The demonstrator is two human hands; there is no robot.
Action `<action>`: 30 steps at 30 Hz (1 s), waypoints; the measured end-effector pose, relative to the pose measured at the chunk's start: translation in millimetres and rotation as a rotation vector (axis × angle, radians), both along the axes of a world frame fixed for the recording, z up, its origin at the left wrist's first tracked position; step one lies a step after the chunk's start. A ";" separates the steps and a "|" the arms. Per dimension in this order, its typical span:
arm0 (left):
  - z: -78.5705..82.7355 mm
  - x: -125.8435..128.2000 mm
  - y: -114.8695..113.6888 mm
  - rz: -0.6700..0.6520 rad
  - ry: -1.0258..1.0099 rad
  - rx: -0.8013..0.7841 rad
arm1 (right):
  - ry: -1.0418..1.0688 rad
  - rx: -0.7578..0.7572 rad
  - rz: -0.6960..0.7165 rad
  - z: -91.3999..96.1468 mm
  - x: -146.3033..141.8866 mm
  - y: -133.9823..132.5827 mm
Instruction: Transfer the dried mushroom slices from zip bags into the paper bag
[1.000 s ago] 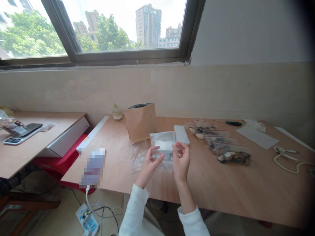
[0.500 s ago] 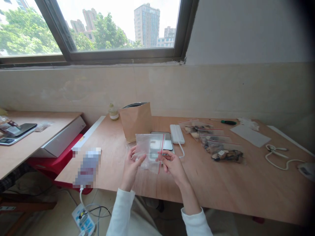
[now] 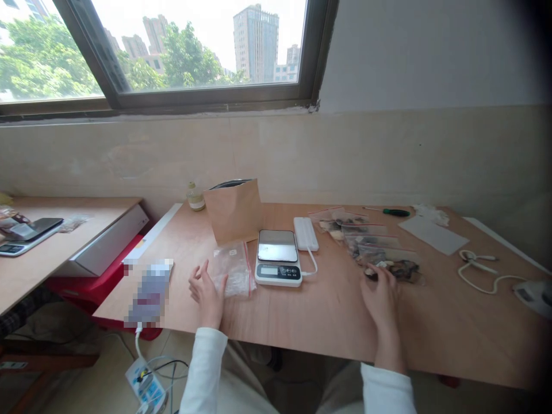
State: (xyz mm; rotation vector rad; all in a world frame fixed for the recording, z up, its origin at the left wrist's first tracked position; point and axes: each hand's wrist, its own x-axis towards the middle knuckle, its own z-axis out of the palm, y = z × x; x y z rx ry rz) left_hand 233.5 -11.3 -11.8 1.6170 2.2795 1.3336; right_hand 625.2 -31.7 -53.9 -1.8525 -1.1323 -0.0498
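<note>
My left hand [image 3: 207,294] is open, fingers spread and curved, and holds nothing. It hovers just left of a stack of clear zip bags [image 3: 235,270] with red seal lines, which lies on the table. My right hand [image 3: 380,296] reaches to the nearest filled zip bag [image 3: 405,269], its fingers and thumb closed about the bag's left end. Dark brown and pale pieces show through the plastic. Behind it, more filled zip bags [image 3: 349,227] overlap in a row. Between my hands stands a small digital kitchen scale [image 3: 278,270] with a bare metal plate.
A brown paper pouch [image 3: 233,210] stands open behind the zip bags. A white power bank [image 3: 305,234] is cabled to the scale. Farther right lie a green screwdriver [image 3: 395,213], white paper [image 3: 433,234] and a white cable [image 3: 478,282]. A small bottle [image 3: 195,198] stands near the wall.
The empty zip bag that both hands held over the scale is now down on the stack at left. My left hand has moved left; my right hand has gone right to the filled bags.
</note>
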 end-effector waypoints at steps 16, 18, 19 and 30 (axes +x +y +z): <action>-35.3 13.9 18.8 -0.581 0.348 -0.467 | -0.114 -0.456 -0.222 -0.9 21.9 -1.7; -27.2 11.3 17.7 -0.588 0.322 -0.416 | -0.127 -0.442 -0.224 -0.4 20.3 -8.0; -21.5 11.5 15.9 -0.572 0.315 -0.374 | -0.128 -0.435 -0.225 0.5 19.8 -12.1; 66.8 73.8 -32.1 -0.748 -0.162 0.061 | 0.399 -0.004 0.034 100.1 5.8 -60.9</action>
